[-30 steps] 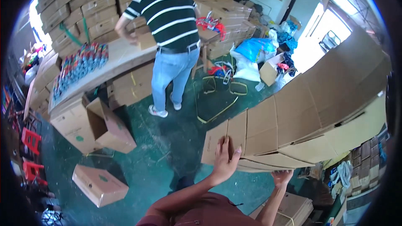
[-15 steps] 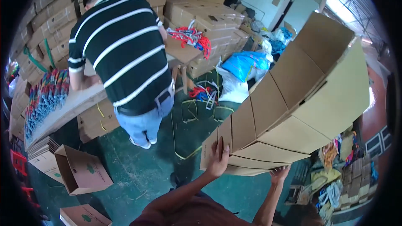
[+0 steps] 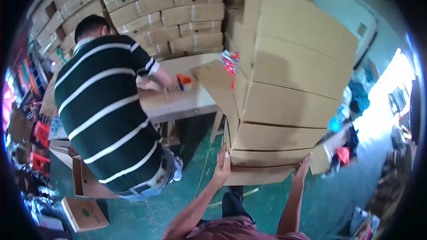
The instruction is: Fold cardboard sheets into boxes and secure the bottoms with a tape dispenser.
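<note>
A tall stack of flattened brown cardboard boxes (image 3: pixel 284 102) stands upright in front of me, held between both hands. My left hand (image 3: pixel 221 167) presses flat against its lower left edge. My right hand (image 3: pixel 303 169) grips the lower right corner from underneath. Both forearms rise from the bottom edge. The stack hides most of what lies behind it.
A person in a dark striped shirt (image 3: pixel 109 115) bends over a pale worktable (image 3: pixel 187 100) just left of me, an orange tape dispenser (image 3: pixel 183 81) on it. Stacked sealed cartons (image 3: pixel 151 9) line the back wall. Open boxes (image 3: pixel 84 213) sit on the green floor at the lower left.
The view has moved closer to the striped-shirt person and the table. The cardboard stack has swung from leaning right to standing upright in front of me. Both hands keep their hold.
</note>
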Tool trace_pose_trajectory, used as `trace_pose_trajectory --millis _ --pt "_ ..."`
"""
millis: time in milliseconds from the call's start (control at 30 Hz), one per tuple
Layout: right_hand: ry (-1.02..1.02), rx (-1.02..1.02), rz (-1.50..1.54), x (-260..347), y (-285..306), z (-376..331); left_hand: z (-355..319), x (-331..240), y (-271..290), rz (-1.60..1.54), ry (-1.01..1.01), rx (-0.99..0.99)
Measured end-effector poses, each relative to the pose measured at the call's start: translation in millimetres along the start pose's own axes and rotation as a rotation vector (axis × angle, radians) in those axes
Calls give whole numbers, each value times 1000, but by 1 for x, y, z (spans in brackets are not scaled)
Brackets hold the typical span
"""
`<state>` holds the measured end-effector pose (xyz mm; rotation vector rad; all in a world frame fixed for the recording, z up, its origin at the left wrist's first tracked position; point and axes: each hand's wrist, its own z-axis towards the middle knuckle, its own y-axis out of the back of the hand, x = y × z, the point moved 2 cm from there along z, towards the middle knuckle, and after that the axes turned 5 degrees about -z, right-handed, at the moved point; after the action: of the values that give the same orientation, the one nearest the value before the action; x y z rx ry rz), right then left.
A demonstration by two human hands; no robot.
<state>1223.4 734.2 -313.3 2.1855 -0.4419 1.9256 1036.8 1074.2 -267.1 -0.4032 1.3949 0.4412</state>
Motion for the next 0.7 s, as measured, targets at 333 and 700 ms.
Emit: trace_pose_trajectory --millis 333,700 --pt "122 690 -267 52 -324 201 280 86 55 237 -10 -407" --pt "609 791 -599 -26 -383 265 266 119 33 38 512 -319"
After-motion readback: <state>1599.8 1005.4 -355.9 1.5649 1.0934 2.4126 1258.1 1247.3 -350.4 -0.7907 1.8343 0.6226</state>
